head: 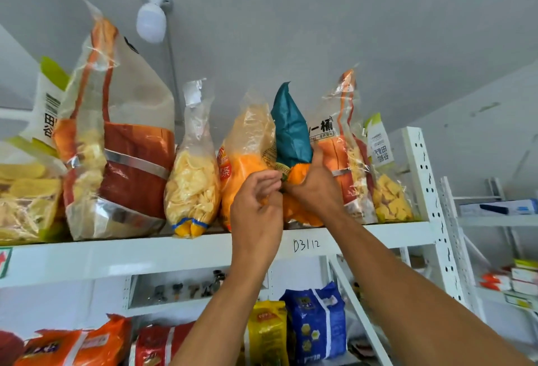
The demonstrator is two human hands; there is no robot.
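Observation:
A teal and orange snack bag (291, 132) stands upright on the top white shelf (180, 252), between a clear bag of orange sticks (247, 150) and a tall orange chip bag (343, 155). My right hand (314, 188) grips the teal bag's lower part, thumb up along its right side. My left hand (256, 208) is raised beside it with curled fingers pinching the bag's lower left edge. Both forearms reach up from below.
The top shelf carries more snack bags: a large red-orange chip bag (116, 147), a clear bag of pale chips (192, 179), a bag of yellow pieces (390, 190). A bulb (151, 21) hangs from the ceiling. Lower shelves hold a blue bag (317, 325) and red packs.

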